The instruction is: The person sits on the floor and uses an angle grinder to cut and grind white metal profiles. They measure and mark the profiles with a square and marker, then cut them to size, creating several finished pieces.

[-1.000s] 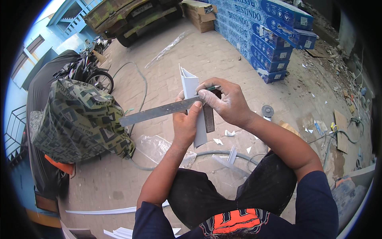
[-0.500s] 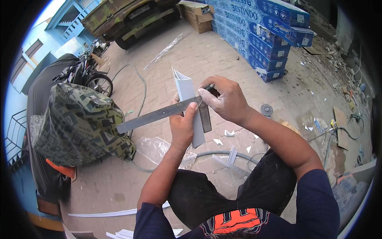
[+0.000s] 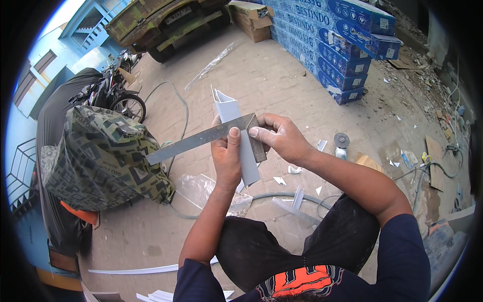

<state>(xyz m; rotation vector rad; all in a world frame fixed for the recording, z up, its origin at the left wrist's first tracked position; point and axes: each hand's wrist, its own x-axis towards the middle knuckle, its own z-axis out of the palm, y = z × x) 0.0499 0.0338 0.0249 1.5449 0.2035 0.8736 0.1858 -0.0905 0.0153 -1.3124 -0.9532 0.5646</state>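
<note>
My left hand [image 3: 227, 160] is closed around a white plastic trim piece [image 3: 228, 109] with a folded, channel-like profile. Across the trim lies a metal try square [image 3: 193, 142], its long blade pointing left and its dark stock along the trim's right edge. My left thumb presses the blade onto the trim. My right hand [image 3: 286, 137] pinches the stock near the corner, thumb on top. The fingers beneath the stock are partly hidden, so I cannot tell if they hold anything else.
White offcuts [image 3: 298, 198] and a hose [image 3: 274, 194] lie below the hands. An angle grinder [image 3: 341, 142] stands right. Blue boxes [image 3: 347, 65] are stacked at the far right. A truck [image 3: 168, 22] stands behind; a camouflage-covered object [image 3: 108, 158] is at left.
My right hand has come down from above the square's corner onto its stock. The dark, thin object in its fingers no longer shows. Trim and square have shifted slightly left.
</note>
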